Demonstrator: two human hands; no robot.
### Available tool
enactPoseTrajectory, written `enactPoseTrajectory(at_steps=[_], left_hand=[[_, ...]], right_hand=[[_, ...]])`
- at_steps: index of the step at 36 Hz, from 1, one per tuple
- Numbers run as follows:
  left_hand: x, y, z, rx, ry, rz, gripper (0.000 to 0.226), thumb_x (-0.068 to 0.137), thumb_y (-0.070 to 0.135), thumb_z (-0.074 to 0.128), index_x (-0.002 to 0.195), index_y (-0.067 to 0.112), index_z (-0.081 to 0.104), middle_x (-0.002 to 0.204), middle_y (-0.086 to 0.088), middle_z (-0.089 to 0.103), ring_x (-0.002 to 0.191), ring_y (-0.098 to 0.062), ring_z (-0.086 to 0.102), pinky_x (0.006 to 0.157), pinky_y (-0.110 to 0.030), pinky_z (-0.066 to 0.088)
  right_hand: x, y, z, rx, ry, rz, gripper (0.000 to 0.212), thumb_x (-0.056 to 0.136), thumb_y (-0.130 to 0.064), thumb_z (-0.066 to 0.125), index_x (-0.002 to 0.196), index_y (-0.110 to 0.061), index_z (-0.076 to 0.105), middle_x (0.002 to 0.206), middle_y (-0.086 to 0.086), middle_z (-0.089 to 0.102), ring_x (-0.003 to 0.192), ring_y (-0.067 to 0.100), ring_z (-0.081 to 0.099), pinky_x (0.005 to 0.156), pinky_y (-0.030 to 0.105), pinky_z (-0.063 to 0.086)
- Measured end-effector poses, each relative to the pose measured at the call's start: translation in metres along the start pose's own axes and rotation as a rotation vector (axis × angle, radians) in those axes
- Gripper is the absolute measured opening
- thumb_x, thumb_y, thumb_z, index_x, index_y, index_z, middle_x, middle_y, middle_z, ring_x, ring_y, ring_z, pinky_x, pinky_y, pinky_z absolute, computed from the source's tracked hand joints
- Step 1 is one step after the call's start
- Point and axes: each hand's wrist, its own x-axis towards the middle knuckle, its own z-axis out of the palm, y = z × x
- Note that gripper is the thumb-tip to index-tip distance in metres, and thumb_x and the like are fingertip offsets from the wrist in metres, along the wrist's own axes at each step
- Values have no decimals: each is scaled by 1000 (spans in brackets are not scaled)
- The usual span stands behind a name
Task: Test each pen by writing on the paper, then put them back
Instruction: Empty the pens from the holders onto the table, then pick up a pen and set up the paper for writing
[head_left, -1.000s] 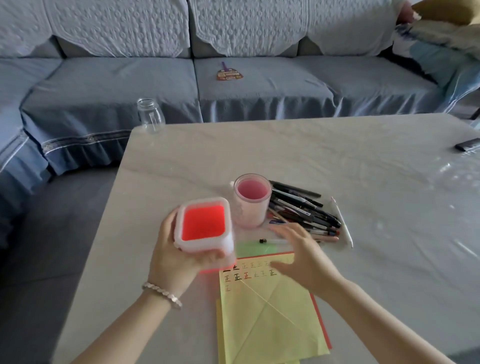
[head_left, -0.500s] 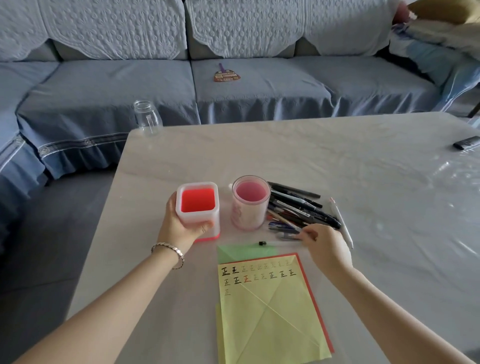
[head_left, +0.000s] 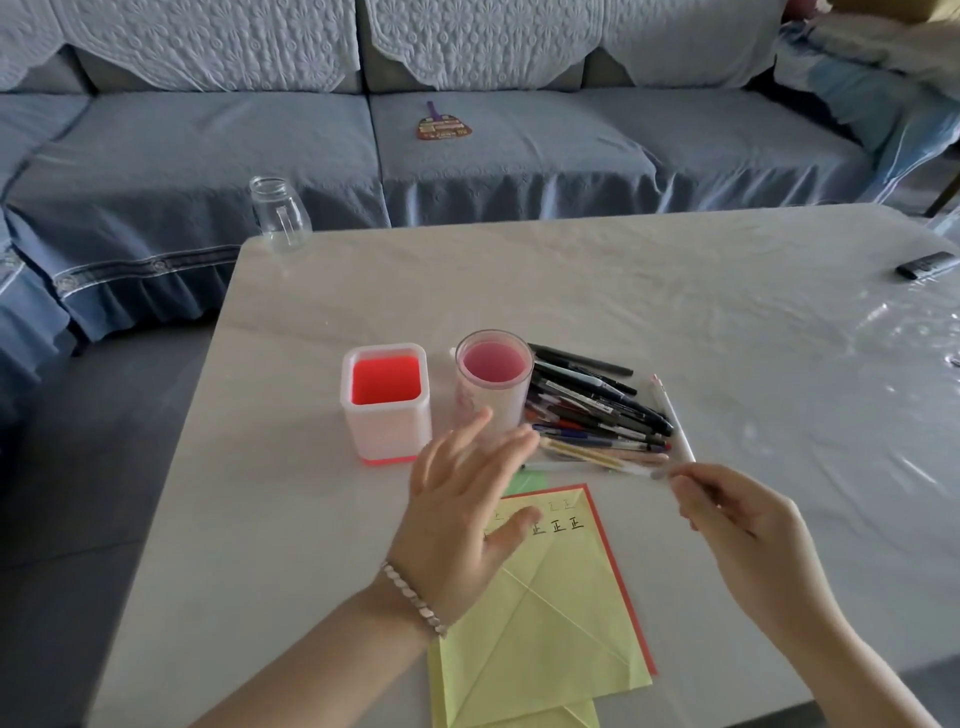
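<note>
Your right hand (head_left: 737, 525) pinches a slim pen (head_left: 587, 454) by its right end, at the near edge of the pen pile (head_left: 597, 405). Your left hand (head_left: 462, 499) hovers open over the yellow paper (head_left: 545, 613). The pen is likely light, stiff and smooth, so regrip nearer the tip.
</note>
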Motion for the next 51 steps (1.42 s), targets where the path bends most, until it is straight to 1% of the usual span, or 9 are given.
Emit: enactPoseTrajectory(at_steps=[6, 11, 15, 20, 30, 35, 41, 47, 51], left_hand=[[4, 6, 5, 116, -19, 139, 30, 90, 30, 45, 108, 17, 65, 95, 8, 69, 117, -12, 47, 100, -35, 27], [7, 11, 12, -108, -82, 61, 24, 94, 34, 41, 103, 26, 62, 93, 10, 69, 99, -4, 55, 91, -24, 33], [20, 15, 26, -225, -225, -8, 35, 92, 40, 44, 103, 16, 67, 95, 4, 70, 90, -6, 58, 78, -18, 39], [47, -2, 55, -88, -338, -276, 28, 91, 13, 53, 118, 8, 60, 121, -4, 59, 109, -17, 56, 95, -23, 41], [66, -36, 116, 62, -462, -387, 65, 86, -19, 32, 141, 15, 32, 151, 0, 26, 139, -10, 20, 107, -15, 17], [63, -38, 122, 67, -319, -398, 44, 86, -14, 46, 125, 4, 54, 136, -9, 48, 129, -18, 40, 98, -5, 15], [64, -42, 118, 48, -278, -300, 24, 71, -14, 67, 91, -1, 71, 95, -17, 69, 96, -31, 63, 89, -25, 38], [60, -31, 100, -7, -88, -202, 27, 61, -19, 71, 79, 2, 71, 75, -6, 71, 79, -10, 59, 79, -7, 40], [46, -4, 68, -196, 56, -469, 25, 70, -12, 68, 77, 11, 71, 78, 10, 70, 75, 6, 61, 72, 0, 42]], right_hand=[[-9, -28, 2, -5, -94, -106, 10, 74, -26, 63, 77, -33, 69, 62, -17, 62, 53, 6, 48, 51, 8, 36], [-7, -34, 11, 492, -187, 68, 24, 65, -30, 81, 71, -12, 66, 48, 2, 51, 44, 9, 43, 45, 14, 35], [1, -27, 21, 352, -272, 115, 14, 86, -13, 57, 78, -3, 63, 54, 3, 57, 47, 13, 48, 44, 19, 33], [17, -5, 8, 416, -29, 209, 32, 92, 1, 41, 82, -7, 71, 56, 6, 61, 52, 14, 56, 45, 19, 39], [35, 30, -15, 637, 100, 431, 26, 92, -6, 44, 87, -7, 69, 68, 9, 70, 59, 16, 64, 54, 22, 47], [36, 39, -16, 620, 102, 465, 24, 92, -7, 48, 82, -8, 70, 63, 6, 67, 57, 13, 62, 52, 19, 46], [33, 40, -16, 607, 107, 472, 31, 92, -8, 47, 75, -14, 72, 62, 4, 66, 57, 12, 60, 55, 22, 44], [27, 36, -15, 606, 104, 454, 35, 92, -7, 47, 71, -17, 73, 62, 4, 66, 57, 12, 60, 54, 20, 44], [22, 34, -14, 611, 101, 427, 33, 92, -6, 47, 74, -16, 73, 63, 7, 67, 57, 13, 60, 51, 17, 47]])
